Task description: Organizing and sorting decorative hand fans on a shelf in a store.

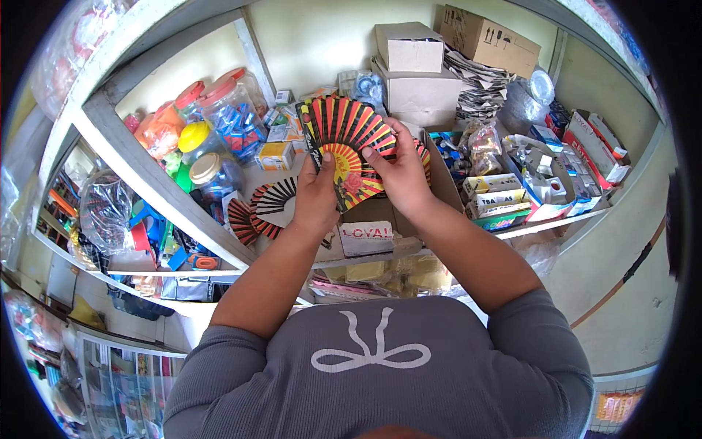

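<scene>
A spread folding fan (pixel 351 144), striped red, black and yellow with a printed pink rose, is held up between both hands. My left hand (pixel 318 197) grips its lower left side, thumb on the face beside the dark end panel. My right hand (pixel 403 175) pinches its right side, thumb on the striped front. Below and to the left, more striped fans (pixel 269 211) lie spread on the shelf. Under my hands stands an open cardboard box (pixel 366 238) bearing print, and part of another striped fan (pixel 421 156) shows behind my right hand.
Lidded plastic jars (pixel 233 120) crowd the shelf at left, near a white slanting shelf post (pixel 164 181). Stacked cardboard boxes (pixel 419 90) and a pile of folded paper (pixel 477 85) stand at the back. Small product boxes (pixel 496 203) and open cartons (pixel 595 145) fill the right side.
</scene>
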Motion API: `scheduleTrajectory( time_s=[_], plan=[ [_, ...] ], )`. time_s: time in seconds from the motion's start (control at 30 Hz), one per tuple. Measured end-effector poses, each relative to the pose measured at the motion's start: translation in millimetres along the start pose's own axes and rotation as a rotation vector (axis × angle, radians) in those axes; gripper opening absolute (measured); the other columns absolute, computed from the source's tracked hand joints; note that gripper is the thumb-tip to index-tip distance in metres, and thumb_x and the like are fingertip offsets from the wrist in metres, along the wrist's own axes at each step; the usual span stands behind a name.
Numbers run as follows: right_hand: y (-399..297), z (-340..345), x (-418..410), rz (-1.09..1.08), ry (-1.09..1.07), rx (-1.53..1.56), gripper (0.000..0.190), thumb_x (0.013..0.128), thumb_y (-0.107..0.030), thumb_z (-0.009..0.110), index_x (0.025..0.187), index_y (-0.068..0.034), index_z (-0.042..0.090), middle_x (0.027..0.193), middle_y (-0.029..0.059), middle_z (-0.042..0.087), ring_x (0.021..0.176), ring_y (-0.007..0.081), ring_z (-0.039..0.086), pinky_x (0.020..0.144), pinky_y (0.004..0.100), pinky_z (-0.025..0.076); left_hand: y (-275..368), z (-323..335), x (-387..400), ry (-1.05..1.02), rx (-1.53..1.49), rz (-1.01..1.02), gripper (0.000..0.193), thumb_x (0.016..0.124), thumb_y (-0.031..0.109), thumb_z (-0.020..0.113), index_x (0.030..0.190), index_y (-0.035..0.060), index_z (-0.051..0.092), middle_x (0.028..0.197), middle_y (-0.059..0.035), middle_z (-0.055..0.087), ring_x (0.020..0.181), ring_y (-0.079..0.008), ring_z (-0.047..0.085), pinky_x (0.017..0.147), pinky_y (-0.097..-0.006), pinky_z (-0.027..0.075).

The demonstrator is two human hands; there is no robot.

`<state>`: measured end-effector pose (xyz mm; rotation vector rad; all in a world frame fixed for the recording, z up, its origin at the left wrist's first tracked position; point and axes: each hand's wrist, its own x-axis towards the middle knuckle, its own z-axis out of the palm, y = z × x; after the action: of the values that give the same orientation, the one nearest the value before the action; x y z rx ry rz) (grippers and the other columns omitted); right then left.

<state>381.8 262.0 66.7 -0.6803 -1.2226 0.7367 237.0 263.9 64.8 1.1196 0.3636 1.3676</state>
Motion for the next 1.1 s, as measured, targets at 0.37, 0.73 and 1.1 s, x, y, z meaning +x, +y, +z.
scheduleTrajectory(
  time_s=[0.37,0.73,1.1],
  plan=[
    [-65.2,-77.2,66.4,-0.171,-0.588,-0.786,0.049,0.079,-0.003,0.069,0.123,-0.014,0.052,0.103,0.0146,0.064,0.095,0.0286,0.063,0.083,0.0357,0.049,3.9,-2.8,-7.9,0.110,0.196,0.094,0.058,0.100,0.050,0.034,0.148,0.0240,0.014,0.146,-0.0071,0.020,0.134,-0.0306,0.028,0.104,-0.0612,0.030],
    [17.9,-70.8,43.2,-0.229,-0.705,-1.584,0.035,0.094,-0.016,0.044,0.127,-0.024,0.054,0.125,0.0109,0.058,0.115,0.0306,0.057,0.090,0.0406,0.051,2.8,-9.6,-9.7,-0.010,0.298,0.115,0.042,0.102,0.042,0.037,0.128,0.0104,0.045,0.131,-0.0059,0.045,0.127,-0.0206,0.039,0.104,-0.0452,0.034],
    [-1.7,-48.9,40.2,-0.152,-0.705,-1.836,0.039,0.091,-0.014,0.047,0.130,-0.013,0.047,0.134,0.0122,0.047,0.110,0.0311,0.059,0.086,0.0419,0.053,3.2,-5.8,-8.9,-0.094,0.265,0.111,0.023,0.102,0.021,0.044,0.109,0.0036,0.057,0.109,-0.0066,0.059,0.108,-0.0155,0.054,0.097,-0.0351,0.041]
  ],
)
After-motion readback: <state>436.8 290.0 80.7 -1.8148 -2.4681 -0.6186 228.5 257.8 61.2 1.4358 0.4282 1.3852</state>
